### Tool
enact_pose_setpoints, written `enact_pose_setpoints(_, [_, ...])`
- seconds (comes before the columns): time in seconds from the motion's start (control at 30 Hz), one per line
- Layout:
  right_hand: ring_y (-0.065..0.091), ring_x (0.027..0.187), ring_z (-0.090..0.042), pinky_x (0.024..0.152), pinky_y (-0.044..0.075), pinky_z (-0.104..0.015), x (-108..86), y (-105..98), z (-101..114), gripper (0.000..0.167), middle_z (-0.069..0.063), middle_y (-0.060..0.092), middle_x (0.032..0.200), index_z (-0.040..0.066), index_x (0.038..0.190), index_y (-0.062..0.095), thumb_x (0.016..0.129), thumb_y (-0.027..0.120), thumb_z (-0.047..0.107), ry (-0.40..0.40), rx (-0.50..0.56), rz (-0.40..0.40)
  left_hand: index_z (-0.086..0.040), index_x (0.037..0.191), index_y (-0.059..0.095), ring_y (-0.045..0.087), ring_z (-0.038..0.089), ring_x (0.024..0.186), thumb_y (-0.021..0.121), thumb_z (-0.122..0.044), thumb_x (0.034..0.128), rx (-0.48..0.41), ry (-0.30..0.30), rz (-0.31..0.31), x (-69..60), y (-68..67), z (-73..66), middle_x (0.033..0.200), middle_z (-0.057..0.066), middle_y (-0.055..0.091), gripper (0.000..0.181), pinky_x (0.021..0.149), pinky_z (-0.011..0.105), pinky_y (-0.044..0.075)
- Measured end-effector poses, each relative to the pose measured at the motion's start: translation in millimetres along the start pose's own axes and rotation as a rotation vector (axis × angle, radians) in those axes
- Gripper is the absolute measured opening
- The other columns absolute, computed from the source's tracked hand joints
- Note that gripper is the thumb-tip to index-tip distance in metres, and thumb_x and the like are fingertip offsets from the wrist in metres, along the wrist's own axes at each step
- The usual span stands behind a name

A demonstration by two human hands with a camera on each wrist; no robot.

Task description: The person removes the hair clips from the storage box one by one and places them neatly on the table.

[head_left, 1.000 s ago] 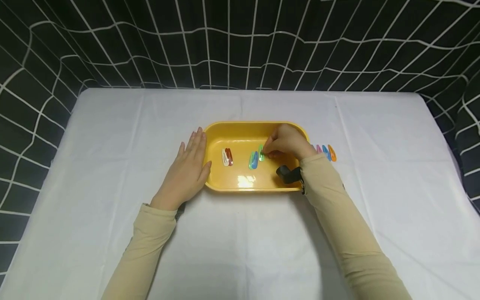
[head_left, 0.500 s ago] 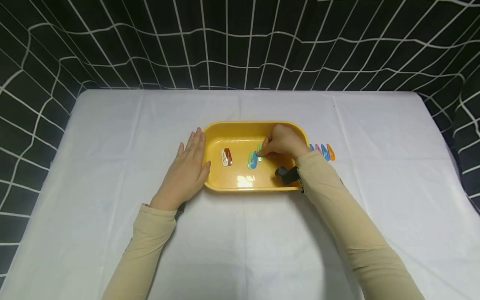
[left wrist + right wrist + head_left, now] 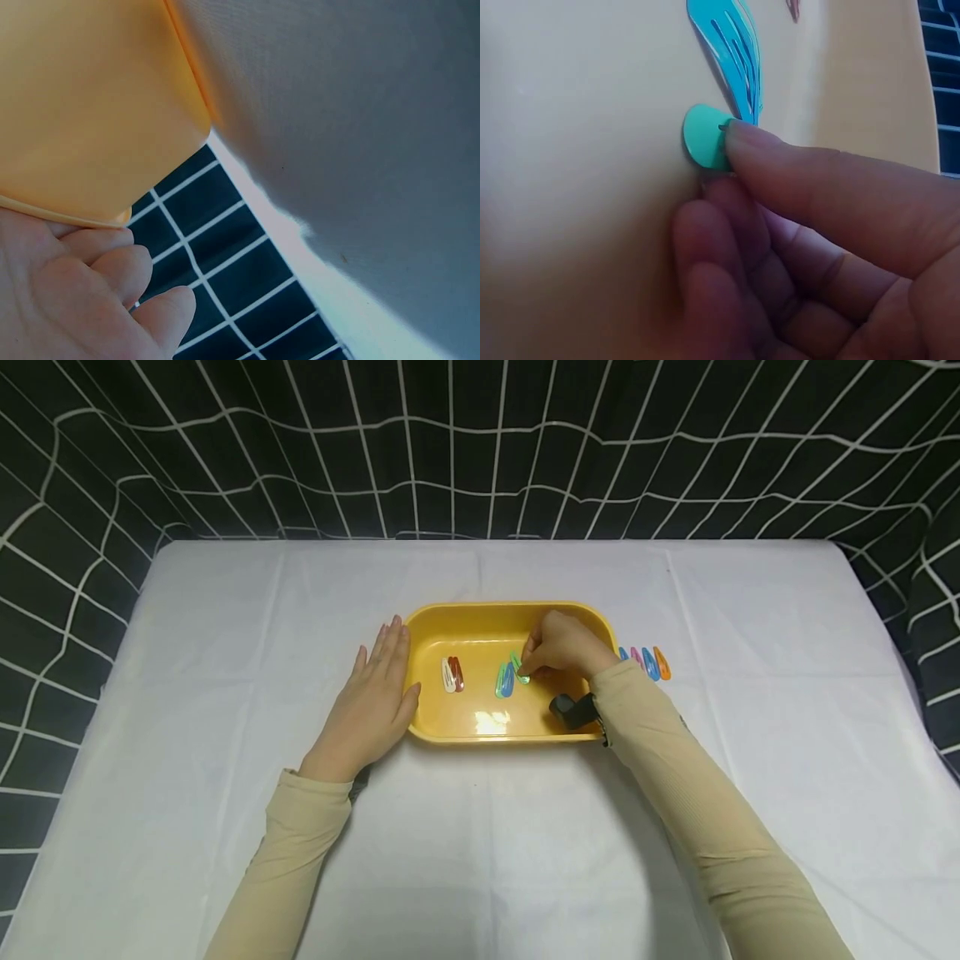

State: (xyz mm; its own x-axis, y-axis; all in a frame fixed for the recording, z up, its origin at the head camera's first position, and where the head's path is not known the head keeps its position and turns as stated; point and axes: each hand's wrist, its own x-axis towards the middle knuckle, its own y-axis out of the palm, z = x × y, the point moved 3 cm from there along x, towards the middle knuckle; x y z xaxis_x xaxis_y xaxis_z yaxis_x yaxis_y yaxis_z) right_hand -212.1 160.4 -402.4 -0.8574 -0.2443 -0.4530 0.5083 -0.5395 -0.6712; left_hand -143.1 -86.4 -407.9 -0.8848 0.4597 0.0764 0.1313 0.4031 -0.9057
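Observation:
My right hand [image 3: 568,643] reaches into the yellow tray [image 3: 468,727] and pinches a green hair clip [image 3: 703,136] between thumb and forefinger, just above the tray floor. Close to its left lie a blue hair clip [image 3: 508,680] and another green hair clip [image 3: 499,680], side by side. Farther left in the tray rest a white hair clip [image 3: 447,675] and a dark red hair clip [image 3: 457,674]. Along the tray's left rim lies my left hand [image 3: 367,702], fingers straight and touching the edge; the left wrist view shows its fingertips [image 3: 169,315] by the tray's outer wall.
Right of the tray, several hair clips lie in a row on the white cloth, among them an orange hair clip [image 3: 662,662] and a blue one. A dark wrist camera [image 3: 573,712] hangs under the right wrist. Dark netting [image 3: 480,460] surrounds the table.
The green clip in my right hand has turned from nearly upright to a slant, its lower end swinging right. The right hand shifted slightly left. My left hand stays put on the rim.

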Motion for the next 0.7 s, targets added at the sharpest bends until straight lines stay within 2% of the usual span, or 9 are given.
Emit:
enact_pose_setpoints(0.37, [0.049, 0.053, -0.013, 0.051, 0.037, -0.021, -0.5, 0.4, -1.2, 0.008, -0.003, 0.058, 0.059, 0.000, 0.071, 0.066, 0.075, 0.072, 0.004, -0.043, 0.011, 0.042, 0.006, 0.148, 0.010, 0.001, 0.026, 0.143, 0.036, -0.025, 0.0985, 0.001, -0.001, -0.005, 0.0, 1.4, 0.6, 0.156, 0.016, 0.001, 0.064, 0.115, 0.044, 0.004])
enact_pose_setpoints(0.7, [0.050, 0.054, -0.012, 0.051, 0.039, -0.021, -2.5, -2.0, -1.0, 0.005, -0.004, 0.059, 0.062, -0.005, 0.077, 0.066, 0.075, 0.070, -0.002, 0.002, 0.102, 0.022, 0.006, 0.148, 0.010, 0.002, 0.026, 0.143, 0.036, -0.025, 0.0984, 0.006, 0.004, -0.010, -0.5, 0.9, 0.5, 0.156, 0.016, 0.002, 0.064, 0.115, 0.045, 0.004])
